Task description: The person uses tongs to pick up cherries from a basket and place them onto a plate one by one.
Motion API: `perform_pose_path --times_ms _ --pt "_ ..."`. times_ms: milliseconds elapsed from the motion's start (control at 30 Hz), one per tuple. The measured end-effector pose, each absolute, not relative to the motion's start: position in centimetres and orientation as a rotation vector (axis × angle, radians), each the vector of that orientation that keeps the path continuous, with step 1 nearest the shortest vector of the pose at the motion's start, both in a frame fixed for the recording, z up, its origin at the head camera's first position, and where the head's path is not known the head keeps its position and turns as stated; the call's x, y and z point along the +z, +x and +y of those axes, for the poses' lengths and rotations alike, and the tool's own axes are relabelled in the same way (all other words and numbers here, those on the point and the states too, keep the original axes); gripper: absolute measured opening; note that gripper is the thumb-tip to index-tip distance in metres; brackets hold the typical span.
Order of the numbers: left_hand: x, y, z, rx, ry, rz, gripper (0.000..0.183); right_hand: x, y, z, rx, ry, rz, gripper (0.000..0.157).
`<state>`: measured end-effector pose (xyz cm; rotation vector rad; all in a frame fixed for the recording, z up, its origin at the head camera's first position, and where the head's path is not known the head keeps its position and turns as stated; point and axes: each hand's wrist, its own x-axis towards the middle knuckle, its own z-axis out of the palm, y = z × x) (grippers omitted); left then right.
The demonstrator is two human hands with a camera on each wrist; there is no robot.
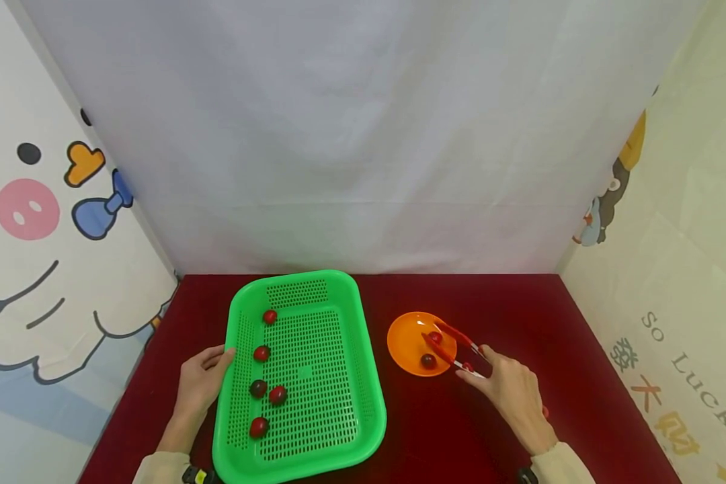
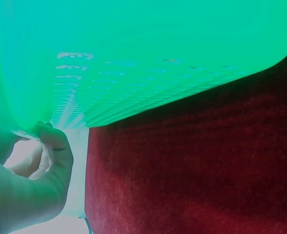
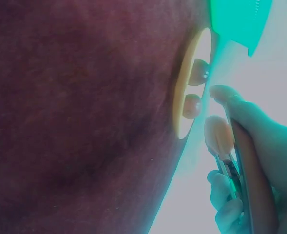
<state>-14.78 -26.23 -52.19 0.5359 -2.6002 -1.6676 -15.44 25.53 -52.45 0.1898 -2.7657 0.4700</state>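
My left hand [image 1: 203,380] pinches the left rim of a green plastic basket [image 1: 372,403]; in the left wrist view the fingers [image 2: 55,139] curl at its edge. Inside, along the left side, lie several small round red and dark-red fruits [image 1: 277,394] like cherries. My right hand [image 1: 511,386] grips red-tipped tongs [image 1: 454,359] between thumb and fingers. The spread tong tips reach over an orange plate [image 1: 402,343], one on either side of a red fruit [image 1: 435,338]. A darker fruit [image 1: 428,361] lies nearer the plate's front edge. Whether the tips touch the red fruit, I cannot tell.
A dark red cloth [image 1: 460,430] covers the table. One red round thing [image 1: 545,411] shows partly behind my right wrist, and another [image 1: 468,367] shows between the tong arms. White fabric [image 1: 369,168] hangs behind, with printed sheets [image 1: 690,323] at the sides.
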Motion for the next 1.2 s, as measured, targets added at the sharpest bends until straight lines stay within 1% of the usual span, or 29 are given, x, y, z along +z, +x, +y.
perform_pose_path --times_ms 133,367,600,800,1000,1200 --pt "-52.3 -14.9 -26.2 -1.662 0.534 -2.605 0.059 -52.1 -15.7 25.1 0.449 0.220 -2.731 0.064" --pt "-52.2 -15.0 -26.1 -1.655 0.535 -2.611 0.060 -51.6 -16.1 24.6 0.442 0.262 -2.676 0.067" --pt "-52.1 -14.8 -26.2 -1.656 0.539 -2.606 0.059 -51.1 -16.5 23.8 0.466 0.312 -2.626 0.067" --pt "-52.2 -14.9 -26.3 -1.666 0.534 -2.605 0.061 -50.7 -16.6 23.1 0.469 0.325 -2.608 0.067" --pt "-52.2 -14.8 -26.3 -1.673 0.542 -2.600 0.059 -50.4 -16.9 22.4 0.509 0.319 -2.622 0.068" --pt "-52.4 -14.9 -26.2 -1.686 0.545 -2.595 0.059 -50.2 -17.2 21.7 0.530 0.354 -2.612 0.062"
